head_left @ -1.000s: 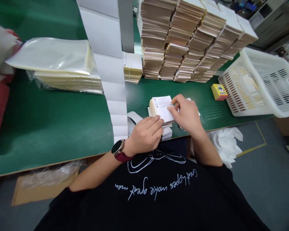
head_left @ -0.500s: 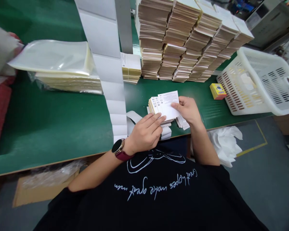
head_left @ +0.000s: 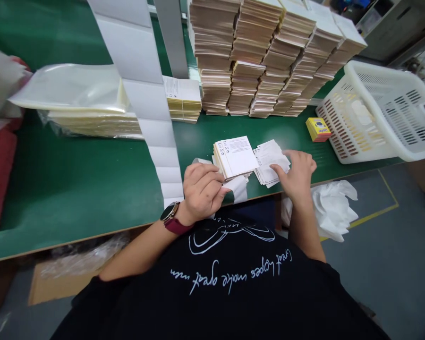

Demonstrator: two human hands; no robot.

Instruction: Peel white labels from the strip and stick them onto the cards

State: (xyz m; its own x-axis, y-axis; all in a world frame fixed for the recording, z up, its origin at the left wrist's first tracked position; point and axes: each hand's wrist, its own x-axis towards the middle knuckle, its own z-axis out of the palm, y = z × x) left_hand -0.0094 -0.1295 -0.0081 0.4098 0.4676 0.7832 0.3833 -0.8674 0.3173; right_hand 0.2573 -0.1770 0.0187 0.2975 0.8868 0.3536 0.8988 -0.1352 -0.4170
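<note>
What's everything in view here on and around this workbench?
workbench: one, green, under everything
card stacks: many, tan and white, back of bench
card pile: one, white, front centre
loose cards: one pile, white, right of card pile
plastic bags: one stack, clear and cream, left
label strip: one, white, left of centre
small box: one, yellow, beside basket
slotted basket: one, white, right end
crumpled sheet: one, white, below front edge
wristwatch: one, red strap, left wrist
T-shirt: one, black, on person
left hand: bare, at card pile
right hand: bare, on loose cards
</note>
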